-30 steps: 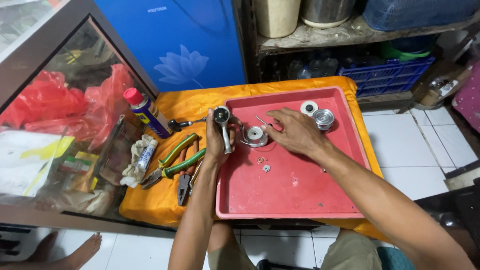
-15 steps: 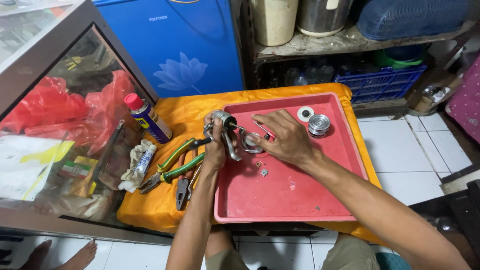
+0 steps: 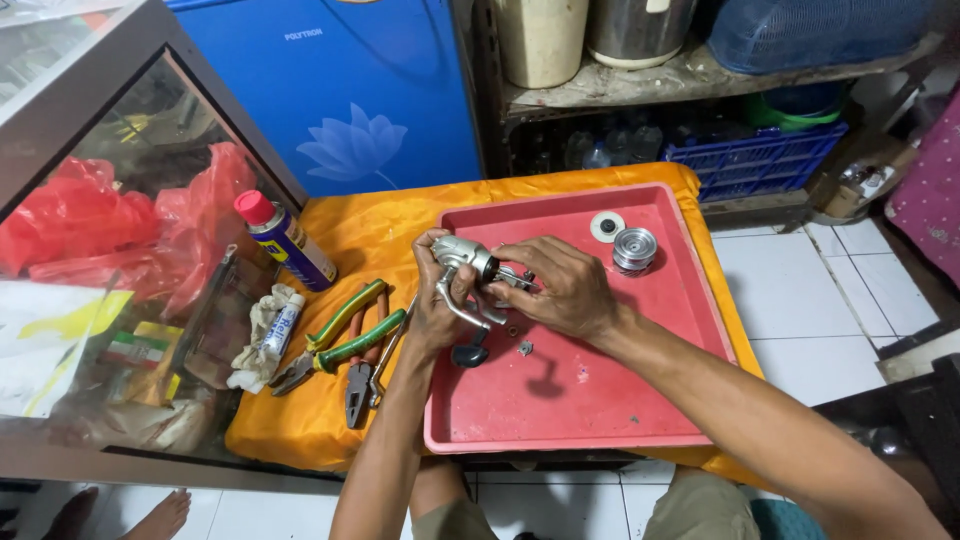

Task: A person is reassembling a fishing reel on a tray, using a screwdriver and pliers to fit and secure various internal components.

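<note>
The metal fishing-reel body [image 3: 465,262] is held above the red tray's [image 3: 600,420] left edge, the left hand [image 3: 437,310] closed around its stem and the right hand [image 3: 560,288] pinching its side. Beside the tray, pliers [image 3: 350,345] lie on the orange-draped table [image 3: 370,235]. Toward the tray's far right corner rest a silver spool [image 3: 634,249] and white disc [image 3: 607,226].

White tiled floor [image 3: 800,270], blue cabinet [image 3: 340,90], cluttered shelf [image 3: 700,80], glass case [image 3: 90,200]

The right hand [image 3: 560,290] covers much of the silver metal part [image 3: 462,255], the small bits on the red tray [image 3: 600,400] are too tiny to identify, and a bare foot [image 3: 160,515] is cut off at the bottom edge.
</note>
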